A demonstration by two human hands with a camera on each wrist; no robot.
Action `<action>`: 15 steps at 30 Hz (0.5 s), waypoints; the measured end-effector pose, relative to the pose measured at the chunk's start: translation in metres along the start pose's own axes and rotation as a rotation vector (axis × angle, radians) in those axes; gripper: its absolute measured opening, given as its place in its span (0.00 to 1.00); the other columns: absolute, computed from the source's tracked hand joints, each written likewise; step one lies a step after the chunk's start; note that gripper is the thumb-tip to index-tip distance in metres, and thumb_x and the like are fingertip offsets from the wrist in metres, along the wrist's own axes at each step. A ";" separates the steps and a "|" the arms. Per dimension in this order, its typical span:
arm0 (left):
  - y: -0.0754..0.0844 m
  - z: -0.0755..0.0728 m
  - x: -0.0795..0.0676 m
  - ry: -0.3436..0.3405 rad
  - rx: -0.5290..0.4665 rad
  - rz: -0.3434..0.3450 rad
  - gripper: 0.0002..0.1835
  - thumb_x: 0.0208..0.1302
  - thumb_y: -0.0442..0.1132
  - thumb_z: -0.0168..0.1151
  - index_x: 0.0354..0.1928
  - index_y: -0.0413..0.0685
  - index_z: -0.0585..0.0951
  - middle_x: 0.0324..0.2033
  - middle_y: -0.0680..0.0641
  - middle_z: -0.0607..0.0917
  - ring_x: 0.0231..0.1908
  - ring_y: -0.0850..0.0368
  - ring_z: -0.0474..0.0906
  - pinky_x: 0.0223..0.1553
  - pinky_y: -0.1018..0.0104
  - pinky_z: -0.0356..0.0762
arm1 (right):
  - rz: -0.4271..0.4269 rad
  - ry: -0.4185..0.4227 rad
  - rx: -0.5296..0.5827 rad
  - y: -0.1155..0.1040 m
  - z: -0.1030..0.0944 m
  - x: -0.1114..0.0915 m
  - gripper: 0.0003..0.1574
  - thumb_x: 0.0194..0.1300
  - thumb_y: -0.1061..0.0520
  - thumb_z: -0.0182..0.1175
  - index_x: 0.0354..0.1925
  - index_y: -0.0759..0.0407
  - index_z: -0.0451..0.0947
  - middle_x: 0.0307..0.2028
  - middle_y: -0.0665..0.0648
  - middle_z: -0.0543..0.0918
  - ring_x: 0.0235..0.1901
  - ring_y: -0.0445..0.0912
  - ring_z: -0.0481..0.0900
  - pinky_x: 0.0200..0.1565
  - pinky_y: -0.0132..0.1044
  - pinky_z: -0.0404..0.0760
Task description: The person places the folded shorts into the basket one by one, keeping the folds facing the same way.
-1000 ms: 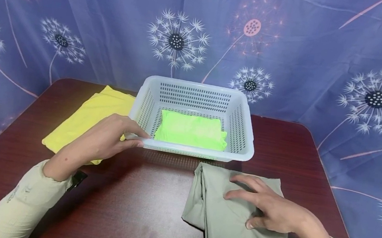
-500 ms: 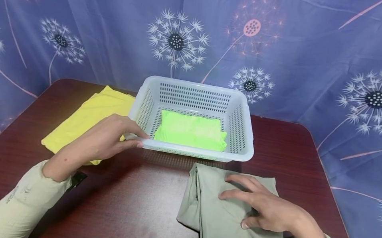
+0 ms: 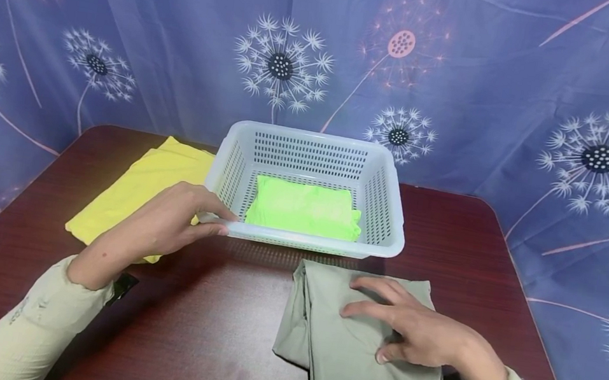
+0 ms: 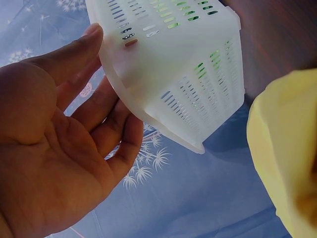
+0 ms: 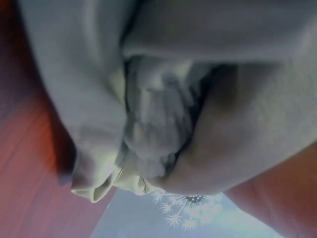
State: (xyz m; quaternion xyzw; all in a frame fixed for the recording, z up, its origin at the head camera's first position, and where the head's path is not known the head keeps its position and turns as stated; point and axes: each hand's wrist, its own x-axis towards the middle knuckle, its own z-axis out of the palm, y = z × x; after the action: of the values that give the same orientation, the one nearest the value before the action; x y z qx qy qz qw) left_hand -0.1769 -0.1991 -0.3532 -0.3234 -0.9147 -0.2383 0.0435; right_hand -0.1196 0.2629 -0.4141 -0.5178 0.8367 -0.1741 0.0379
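Observation:
My left hand (image 3: 176, 219) pinches the near-left rim of a white perforated plastic basket (image 3: 377, 250), thumb outside and fingers over the edge. In the left wrist view the thumb lies on the basket wall (image 4: 153, 69). Inside the basket lies a folded bright green cloth (image 3: 302, 209). On the right, a folded grey-green garment (image 3: 339, 368) lies flat on the table, with my right hand (image 3: 418, 333) resting on it, fingers spread and slightly bent. The right wrist view is filled by the blurred folds of this garment (image 5: 257, 124), and the fingers are hidden there.
A folded yellow cloth (image 3: 137, 187) lies left of the basket, partly behind my left forearm. The dark red-brown table (image 3: 216, 332) ends at the back against a blue curtain (image 3: 188, 20) printed with dandelions.
My right hand and the grey-green garment beneath it have slid a little to the left. The left hand, the basket and the green cloth have stayed in place.

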 end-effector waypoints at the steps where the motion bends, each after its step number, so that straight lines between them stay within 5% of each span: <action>1: 0.000 0.000 0.000 0.000 0.003 0.000 0.13 0.63 0.36 0.78 0.50 0.51 0.92 0.45 0.52 0.92 0.44 0.55 0.87 0.47 0.52 0.81 | 0.000 -0.002 -0.001 0.000 0.000 0.001 0.57 0.48 0.49 0.82 0.74 0.39 0.71 0.75 0.61 0.65 0.72 0.55 0.64 0.62 0.59 0.71; 15: 0.000 0.000 0.001 -0.001 0.018 0.003 0.12 0.64 0.36 0.77 0.49 0.50 0.92 0.44 0.52 0.92 0.44 0.55 0.87 0.47 0.52 0.82 | -0.002 -0.019 0.011 -0.002 0.002 0.008 0.55 0.51 0.47 0.81 0.75 0.39 0.70 0.76 0.62 0.64 0.73 0.56 0.62 0.63 0.60 0.72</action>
State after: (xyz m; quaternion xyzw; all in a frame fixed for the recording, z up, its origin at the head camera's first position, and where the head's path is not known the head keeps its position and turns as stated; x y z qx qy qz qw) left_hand -0.1777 -0.1984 -0.3530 -0.3245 -0.9164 -0.2297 0.0466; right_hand -0.1209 0.2548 -0.4147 -0.5199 0.8350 -0.1736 0.0487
